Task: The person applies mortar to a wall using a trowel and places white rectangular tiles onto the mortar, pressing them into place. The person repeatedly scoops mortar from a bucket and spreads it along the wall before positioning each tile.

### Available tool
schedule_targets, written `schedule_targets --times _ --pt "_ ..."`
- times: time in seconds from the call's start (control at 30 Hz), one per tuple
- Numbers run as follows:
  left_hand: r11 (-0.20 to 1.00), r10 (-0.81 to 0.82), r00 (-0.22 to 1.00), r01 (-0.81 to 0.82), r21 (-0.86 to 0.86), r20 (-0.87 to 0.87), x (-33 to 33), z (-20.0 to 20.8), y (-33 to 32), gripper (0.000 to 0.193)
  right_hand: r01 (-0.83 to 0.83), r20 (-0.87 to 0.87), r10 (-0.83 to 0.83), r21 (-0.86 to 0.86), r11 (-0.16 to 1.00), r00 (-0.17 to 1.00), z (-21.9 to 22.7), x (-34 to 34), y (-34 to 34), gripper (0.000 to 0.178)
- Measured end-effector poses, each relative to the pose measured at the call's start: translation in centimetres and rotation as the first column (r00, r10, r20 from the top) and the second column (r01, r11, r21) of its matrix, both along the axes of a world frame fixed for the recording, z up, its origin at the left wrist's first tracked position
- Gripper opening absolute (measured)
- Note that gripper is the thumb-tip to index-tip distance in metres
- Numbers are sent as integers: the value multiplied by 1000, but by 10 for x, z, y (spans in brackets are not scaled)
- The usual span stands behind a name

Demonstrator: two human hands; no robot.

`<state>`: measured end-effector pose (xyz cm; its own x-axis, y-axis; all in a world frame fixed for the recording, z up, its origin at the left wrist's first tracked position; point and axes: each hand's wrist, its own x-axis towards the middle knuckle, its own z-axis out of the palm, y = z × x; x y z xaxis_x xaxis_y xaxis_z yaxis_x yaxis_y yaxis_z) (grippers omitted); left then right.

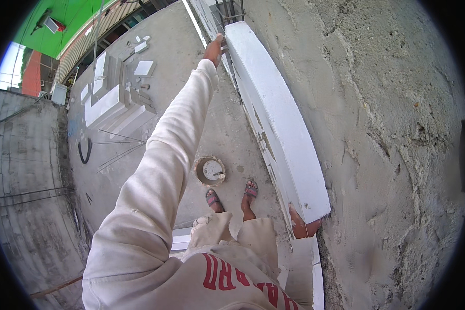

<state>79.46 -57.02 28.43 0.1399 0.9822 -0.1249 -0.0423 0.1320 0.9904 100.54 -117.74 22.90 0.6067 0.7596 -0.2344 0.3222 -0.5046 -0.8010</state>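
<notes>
A long white building block [279, 121] lies along the top of a low white block wall [263, 139], close against the rough cement wall on the right. My left hand [214, 50], its arm stretched far forward, grips the block's far end from the side; its fingers are partly hidden. At the near end my right hand [302, 226] holds the lower corner, thumb on the side and the other fingers mostly hidden behind the block. Steel bars [230, 13] stick up just beyond the far end.
A round bucket [210, 171] with pale contents and a tool handle stands ahead of my feet. Stacked white blocks [108, 106] and thin rods [121, 139] lie on the concrete floor at the left. The rough cement wall [387, 155] fills the right side.
</notes>
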Motion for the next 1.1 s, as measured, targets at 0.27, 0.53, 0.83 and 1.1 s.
schedule_targets --times 0.27,0.53,0.83,1.1 --pt "998 -56 998 56 -31 15 4 2 5 79 107 -93 -92 169 980 991 3 -6 2 70" --pt "997 -81 997 81 8 15 10 5 9 91 34 88 -58 256 966 994 14 -6 10 55" --pt "999 -43 999 43 7 -24 18 20 -2 87 36 3 -37 141 989 999 16 -6 8 65" --pt "982 -189 976 191 3 -112 10 14 14 86 -129 230 84 185 974 970 35 2 22 55"
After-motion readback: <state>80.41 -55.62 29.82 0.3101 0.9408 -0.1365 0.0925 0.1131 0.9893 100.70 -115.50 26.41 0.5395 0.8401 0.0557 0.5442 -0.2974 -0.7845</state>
